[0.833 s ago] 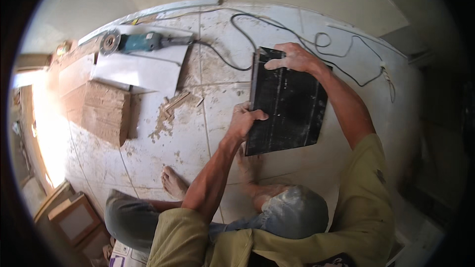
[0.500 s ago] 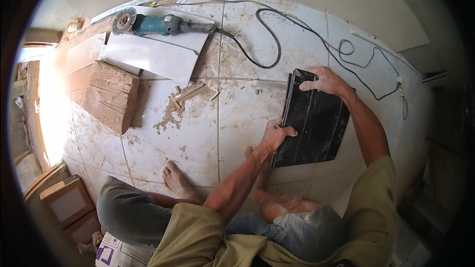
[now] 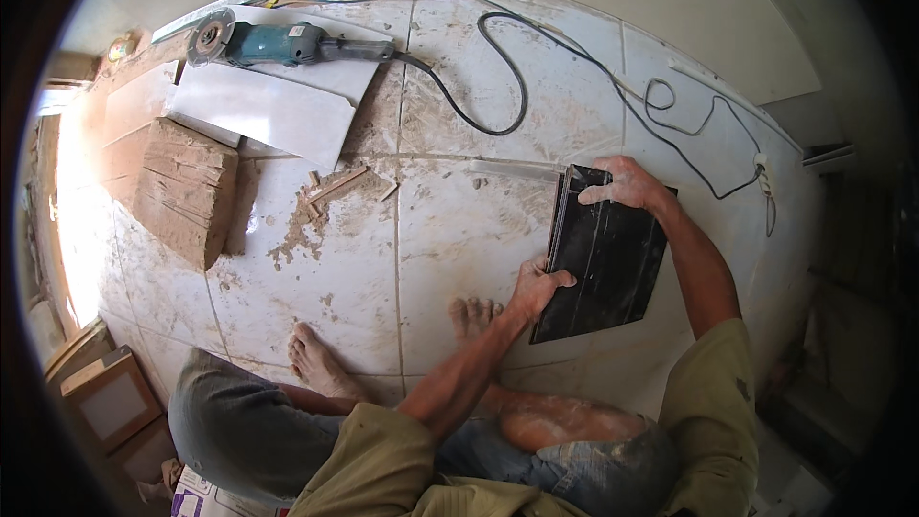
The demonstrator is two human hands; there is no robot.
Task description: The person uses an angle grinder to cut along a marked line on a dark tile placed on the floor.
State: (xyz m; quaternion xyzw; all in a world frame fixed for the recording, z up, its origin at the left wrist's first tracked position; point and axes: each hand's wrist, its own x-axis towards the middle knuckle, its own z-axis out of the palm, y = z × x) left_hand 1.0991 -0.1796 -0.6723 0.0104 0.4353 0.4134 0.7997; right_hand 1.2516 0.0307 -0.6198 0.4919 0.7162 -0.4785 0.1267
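The black panels (image 3: 610, 258) were held at 3 o'clock from the middle of the view, above the tiled floor (image 3: 450, 258), the left hand's (image 3: 542, 289) fingers clamped on their 8 o'clock edge and the right hand's (image 3: 630, 184) on their 12 o'clock edge, both thumbs over the black face. Pale dust coated the skin, so the panels could slip; and since their left side looked layered, one sheet might slide free of the others if either pinch loosened. A falling corner could chip, or strike the bare right foot (image 3: 474, 316) at 8 o'clock from the panels. A swing toward 11 o'clock might snag the black cord (image 3: 522, 96) and tug the angle grinder (image 3: 278, 43) off the white tiles (image 3: 273, 110). The fingertips behind the panels were out of sight, the sheets could not be counted, and whether the lower edge touched the floor could not be told. A pale strip (image 3: 517, 170) lost its right end near the panels. Glare washed out the 9 o'clock rim, and a carton (image 3: 206, 500) toward 7 o'clock was cut off.
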